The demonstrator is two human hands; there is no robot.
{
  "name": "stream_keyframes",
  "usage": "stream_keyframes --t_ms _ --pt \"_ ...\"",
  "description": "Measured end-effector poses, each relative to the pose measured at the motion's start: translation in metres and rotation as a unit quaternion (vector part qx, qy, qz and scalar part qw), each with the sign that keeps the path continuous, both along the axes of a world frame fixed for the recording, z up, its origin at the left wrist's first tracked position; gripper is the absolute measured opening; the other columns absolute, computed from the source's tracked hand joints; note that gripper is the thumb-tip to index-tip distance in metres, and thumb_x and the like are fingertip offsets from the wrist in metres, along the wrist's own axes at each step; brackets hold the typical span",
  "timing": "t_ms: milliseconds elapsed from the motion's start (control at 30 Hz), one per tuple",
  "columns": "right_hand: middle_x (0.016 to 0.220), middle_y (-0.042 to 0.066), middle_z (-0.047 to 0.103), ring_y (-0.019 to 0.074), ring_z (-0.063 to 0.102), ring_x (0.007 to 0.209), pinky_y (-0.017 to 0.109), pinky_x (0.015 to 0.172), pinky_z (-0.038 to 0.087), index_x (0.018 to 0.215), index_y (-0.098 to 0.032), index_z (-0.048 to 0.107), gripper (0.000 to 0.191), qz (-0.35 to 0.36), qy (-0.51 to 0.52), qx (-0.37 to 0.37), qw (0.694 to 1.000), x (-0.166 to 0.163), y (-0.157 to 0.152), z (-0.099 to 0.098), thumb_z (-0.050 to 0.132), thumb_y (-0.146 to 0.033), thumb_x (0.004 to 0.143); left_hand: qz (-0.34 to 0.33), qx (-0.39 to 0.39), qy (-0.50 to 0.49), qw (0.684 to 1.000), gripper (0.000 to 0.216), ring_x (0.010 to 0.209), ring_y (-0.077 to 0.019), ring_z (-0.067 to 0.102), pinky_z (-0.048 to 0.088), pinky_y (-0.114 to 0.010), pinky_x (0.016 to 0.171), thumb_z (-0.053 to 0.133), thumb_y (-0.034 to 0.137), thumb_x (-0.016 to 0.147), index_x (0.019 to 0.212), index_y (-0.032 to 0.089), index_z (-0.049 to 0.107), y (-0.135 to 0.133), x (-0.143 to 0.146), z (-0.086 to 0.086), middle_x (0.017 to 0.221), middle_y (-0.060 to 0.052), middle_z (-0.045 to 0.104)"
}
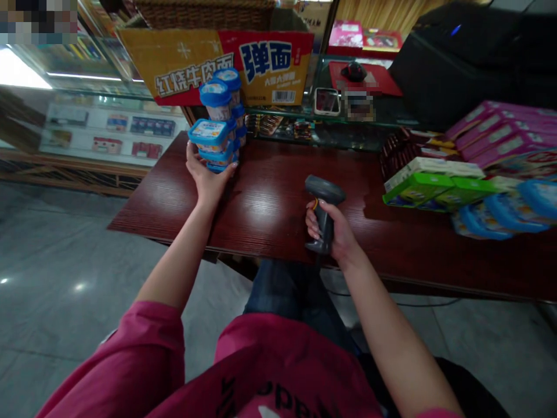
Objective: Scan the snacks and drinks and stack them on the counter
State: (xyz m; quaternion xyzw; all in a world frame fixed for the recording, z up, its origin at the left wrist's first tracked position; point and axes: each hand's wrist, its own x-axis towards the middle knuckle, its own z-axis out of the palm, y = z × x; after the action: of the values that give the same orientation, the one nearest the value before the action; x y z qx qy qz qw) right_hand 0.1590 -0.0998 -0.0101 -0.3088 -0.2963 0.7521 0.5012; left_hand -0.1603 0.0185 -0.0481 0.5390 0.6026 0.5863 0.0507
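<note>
My left hand [208, 177] grips a blue-lidded tub [209, 136] at the front of a stack of several such tubs [226, 101] standing on the dark red wooden table [270, 197]. My right hand [333, 229] is wrapped round the handle of a grey barcode scanner [324, 200], held upright over the middle of the table with its head pointing left.
A yellow and red cardboard box [217, 64] stands behind the tubs. Green boxes [435, 188], blue tubs [513, 212] and pink boxes [500, 130] lie at the right. A phone [326, 101] and a black machine [470, 58] sit on the glass counter behind.
</note>
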Motion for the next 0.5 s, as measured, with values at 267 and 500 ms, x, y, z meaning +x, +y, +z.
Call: stream_keyframes --t_ms 267,500 --pt "0.062 -0.005 0.052 0.0073 0.040 0.045 0.017 0.035 0.031 0.087 -0.017 0.061 0.026 0.001 -0.006 0.000 1.000 -0.001 0.004 -0.001 0.075 -0.039 0.081 -0.088 0.028 0.037 0.995 0.079 0.159 -0.0308 0.025 0.034 -0.053 0.126 0.076 0.050 0.086 0.153 0.031 0.039 -0.007 0.010 0.062 0.163 -0.009 0.041" --pt "0.061 -0.006 0.052 0.0066 0.039 0.044 0.017 0.036 0.032 0.088 -0.017 0.062 0.027 -0.007 -0.004 -0.005 1.000 -0.002 0.001 0.000 0.076 -0.039 0.080 -0.009 0.046 0.046 0.998 0.049 0.152 -0.0303 0.037 0.028 -0.053 0.129 0.071 0.049 0.090 0.131 0.027 0.055 0.000 0.010 0.064 0.148 -0.008 0.055"
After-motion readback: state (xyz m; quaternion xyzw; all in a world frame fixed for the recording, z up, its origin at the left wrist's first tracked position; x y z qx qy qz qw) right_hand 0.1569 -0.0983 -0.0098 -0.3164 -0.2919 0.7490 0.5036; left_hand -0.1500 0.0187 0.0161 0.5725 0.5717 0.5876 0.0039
